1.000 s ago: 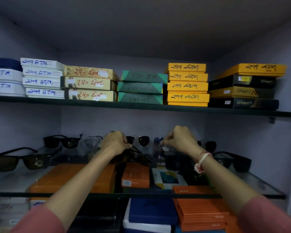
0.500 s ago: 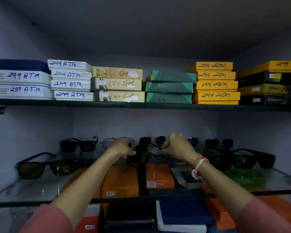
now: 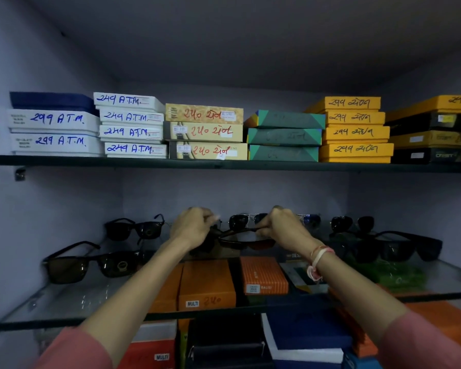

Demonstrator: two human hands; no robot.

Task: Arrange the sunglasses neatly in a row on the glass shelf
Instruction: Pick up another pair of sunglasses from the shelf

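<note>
Both hands hold one dark pair of sunglasses (image 3: 246, 239) over the middle of the glass shelf (image 3: 64, 310). My left hand (image 3: 194, 226) grips its left side, my right hand (image 3: 284, 227) pinches its right temple. Other sunglasses rest on the shelf: a brown-lensed pair (image 3: 91, 265) at front left, a black pair (image 3: 135, 229) behind it, an aviator pair (image 3: 245, 221) at the back centre, a round dark pair (image 3: 353, 223) at back right, and a large black pair (image 3: 399, 247) at right.
The upper shelf (image 3: 224, 165) carries stacks of white, tan, green, yellow and black boxes. Under the glass lie orange boxes (image 3: 206, 284) and blue boxes (image 3: 306, 334). Grey walls close the left, back and right sides.
The view has shifted left and closer. Both hands have stayed on the dark sunglasses at the shelf's middle, and the pair now sits more level between them.
</note>
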